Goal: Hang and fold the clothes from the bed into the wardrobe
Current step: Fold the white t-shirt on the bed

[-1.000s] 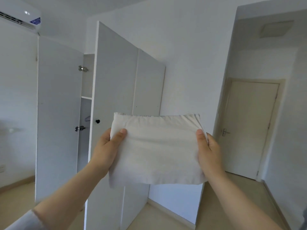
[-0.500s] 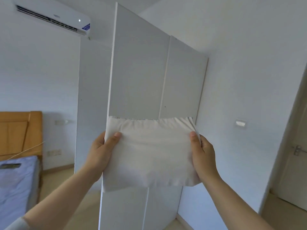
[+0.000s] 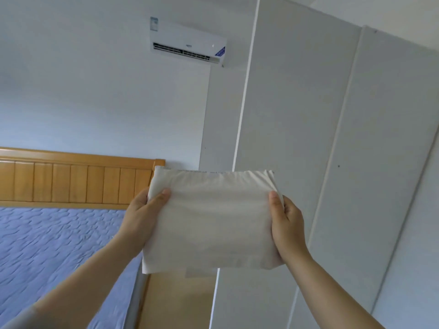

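A folded cream-white garment (image 3: pixel 211 219) is held flat in front of me at chest height. My left hand (image 3: pixel 142 214) grips its left edge, thumb on top and fingers underneath. My right hand (image 3: pixel 286 222) grips its right edge the same way. Behind the garment stands the white wardrobe (image 3: pixel 297 129), its tall door panels facing me; its inside is hidden from here. The bed (image 3: pixel 54 252) with a blue quilted mattress lies at the lower left.
A wooden headboard (image 3: pixel 71 181) runs along the left wall. An air conditioner (image 3: pixel 187 46) hangs high on the wall beside the wardrobe. A strip of tan floor (image 3: pixel 180 302) shows between bed and wardrobe.
My view has swung left: the room door and open wardrobe interior have gone out of sight, and the bed and headboard have come in. Both hands keep the same hold on the folded garment.
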Available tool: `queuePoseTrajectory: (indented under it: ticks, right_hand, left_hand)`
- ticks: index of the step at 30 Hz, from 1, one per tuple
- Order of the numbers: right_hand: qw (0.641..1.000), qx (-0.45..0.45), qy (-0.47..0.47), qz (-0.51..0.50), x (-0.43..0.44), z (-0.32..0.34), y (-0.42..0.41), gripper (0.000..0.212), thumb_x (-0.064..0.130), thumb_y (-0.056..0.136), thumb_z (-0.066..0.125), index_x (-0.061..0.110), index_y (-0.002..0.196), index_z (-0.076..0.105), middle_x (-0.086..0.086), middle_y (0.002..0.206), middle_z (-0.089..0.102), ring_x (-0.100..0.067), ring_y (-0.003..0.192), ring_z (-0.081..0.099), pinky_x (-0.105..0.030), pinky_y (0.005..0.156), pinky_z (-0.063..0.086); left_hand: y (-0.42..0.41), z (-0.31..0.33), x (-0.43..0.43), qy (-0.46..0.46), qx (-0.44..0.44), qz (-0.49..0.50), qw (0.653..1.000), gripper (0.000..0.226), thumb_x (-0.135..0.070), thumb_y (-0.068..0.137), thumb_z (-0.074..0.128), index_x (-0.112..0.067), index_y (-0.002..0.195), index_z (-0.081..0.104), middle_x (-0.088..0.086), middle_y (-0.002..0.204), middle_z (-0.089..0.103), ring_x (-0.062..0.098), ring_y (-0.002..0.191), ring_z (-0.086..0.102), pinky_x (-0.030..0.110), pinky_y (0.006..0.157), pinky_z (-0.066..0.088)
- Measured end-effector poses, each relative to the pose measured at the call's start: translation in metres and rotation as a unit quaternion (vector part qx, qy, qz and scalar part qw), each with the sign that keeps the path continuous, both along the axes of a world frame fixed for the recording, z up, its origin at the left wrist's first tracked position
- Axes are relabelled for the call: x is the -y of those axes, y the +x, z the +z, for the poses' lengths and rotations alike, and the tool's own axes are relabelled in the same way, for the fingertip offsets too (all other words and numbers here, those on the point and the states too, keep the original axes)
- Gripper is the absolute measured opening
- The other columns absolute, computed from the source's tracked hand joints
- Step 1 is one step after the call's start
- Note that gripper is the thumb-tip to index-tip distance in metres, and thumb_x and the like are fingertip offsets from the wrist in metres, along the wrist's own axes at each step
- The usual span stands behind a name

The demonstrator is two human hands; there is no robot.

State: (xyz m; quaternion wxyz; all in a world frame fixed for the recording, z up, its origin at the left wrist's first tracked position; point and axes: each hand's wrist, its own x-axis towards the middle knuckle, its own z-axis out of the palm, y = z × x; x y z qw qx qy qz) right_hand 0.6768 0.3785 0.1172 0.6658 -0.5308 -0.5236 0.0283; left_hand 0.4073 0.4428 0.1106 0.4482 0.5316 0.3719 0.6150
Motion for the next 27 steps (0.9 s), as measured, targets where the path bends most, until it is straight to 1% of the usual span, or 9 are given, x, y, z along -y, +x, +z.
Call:
queuePoseTrajectory:
  ticks: [5, 8, 9, 12, 15, 19, 21, 23, 27]
  right_hand:
    - [0.998, 0.013, 0.024, 0.048, -0.087, 0.007, -0.033, 0.048, 0.034, 0.101, 0.047, -0.001, 0.068, 0.043, -0.004, 0.06, 0.047, -0.005, 0.052, 0.04, -0.019, 0.05, 0.033]
    - [0.996, 0.012, 0.031, 0.082, -0.137, 0.007, -0.052, 0.049, 0.034, 0.101, 0.047, -0.004, 0.071, 0.043, -0.012, 0.061, 0.045, -0.008, 0.052, 0.04, -0.019, 0.05, 0.033]
    - [0.995, 0.009, 0.028, 0.094, -0.153, 0.006, -0.058, 0.05, 0.035, 0.101, 0.047, -0.005, 0.072, 0.043, -0.014, 0.062, 0.044, -0.01, 0.054, 0.04, -0.02, 0.05, 0.032]
    - [0.993, 0.009, 0.017, 0.115, -0.198, 0.002, -0.075, 0.052, 0.04, 0.099, 0.046, -0.002, 0.07, 0.04, -0.007, 0.061, 0.042, -0.012, 0.055, 0.038, -0.021, 0.05, 0.031]
    - [0.991, 0.008, 0.014, 0.134, -0.24, -0.001, -0.087, 0.051, 0.04, 0.1, 0.045, 0.002, 0.066, 0.036, -0.003, 0.059, 0.039, -0.01, 0.053, 0.036, -0.02, 0.049, 0.03]
    - [0.989, 0.013, 0.025, 0.148, -0.297, 0.002, -0.093, 0.047, 0.038, 0.101, 0.045, 0.018, 0.061, 0.032, 0.012, 0.05, 0.038, -0.004, 0.047, 0.035, -0.017, 0.046, 0.03]
    - [0.989, 0.011, 0.025, 0.148, -0.326, 0.003, -0.094, 0.045, 0.036, 0.102, 0.044, 0.023, 0.06, 0.032, 0.014, 0.048, 0.039, -0.002, 0.047, 0.037, -0.015, 0.047, 0.032]
    - [0.989, 0.004, 0.025, 0.144, -0.356, 0.005, -0.093, 0.044, 0.034, 0.102, 0.044, 0.024, 0.06, 0.033, 0.011, 0.052, 0.039, 0.0, 0.048, 0.04, -0.014, 0.048, 0.033]
    - [0.99, -0.005, 0.003, 0.14, -0.409, 0.011, -0.091, 0.043, 0.037, 0.102, 0.043, 0.022, 0.062, 0.035, 0.007, 0.058, 0.041, -0.003, 0.05, 0.039, -0.02, 0.05, 0.029]
  left_hand:
    - [-0.038, 0.004, -0.061, 0.002, 0.007, 0.049, 0.999, 0.013, -0.038, 0.088, 0.065, -0.026, 0.091, 0.07, 0.0, 0.081, 0.074, 0.018, 0.07, 0.069, 0.035, 0.061, 0.057]
    - [-0.061, 0.004, -0.097, -0.005, 0.007, 0.072, 0.997, 0.017, -0.039, 0.088, 0.066, -0.025, 0.096, 0.07, 0.006, 0.091, 0.074, 0.026, 0.082, 0.068, 0.046, 0.075, 0.057]
    - [-0.067, 0.004, -0.108, -0.005, 0.007, 0.08, 0.997, 0.016, -0.039, 0.088, 0.066, -0.026, 0.096, 0.07, 0.006, 0.092, 0.074, 0.027, 0.083, 0.068, 0.047, 0.077, 0.057]
    - [-0.083, 0.0, -0.142, -0.011, 0.009, 0.109, 0.994, 0.013, -0.039, 0.087, 0.066, -0.029, 0.093, 0.07, 0.005, 0.089, 0.074, 0.026, 0.08, 0.068, 0.046, 0.076, 0.057]
    - [-0.093, -0.005, -0.173, -0.013, 0.01, 0.131, 0.991, 0.01, -0.039, 0.088, 0.066, -0.031, 0.091, 0.071, 0.003, 0.086, 0.074, 0.026, 0.078, 0.069, 0.047, 0.076, 0.057]
    - [-0.096, -0.002, -0.211, 0.0, 0.015, 0.165, 0.986, 0.008, -0.038, 0.088, 0.066, -0.033, 0.09, 0.071, 0.001, 0.086, 0.075, 0.021, 0.075, 0.069, 0.043, 0.074, 0.057]
    - [-0.093, 0.002, -0.232, 0.011, 0.005, 0.182, 0.983, 0.007, -0.038, 0.089, 0.065, -0.037, 0.086, 0.072, -0.002, 0.083, 0.074, 0.021, 0.075, 0.068, 0.042, 0.073, 0.057]
    - [-0.089, 0.008, -0.253, 0.016, 0.004, 0.189, 0.982, 0.008, -0.037, 0.089, 0.064, -0.035, 0.086, 0.072, -0.002, 0.081, 0.074, 0.022, 0.075, 0.068, 0.045, 0.075, 0.057]
    - [-0.083, 0.016, -0.299, 0.028, -0.005, 0.194, 0.981, 0.008, -0.038, 0.09, 0.064, -0.035, 0.089, 0.07, 0.0, 0.086, 0.074, 0.026, 0.079, 0.07, 0.047, 0.074, 0.059]
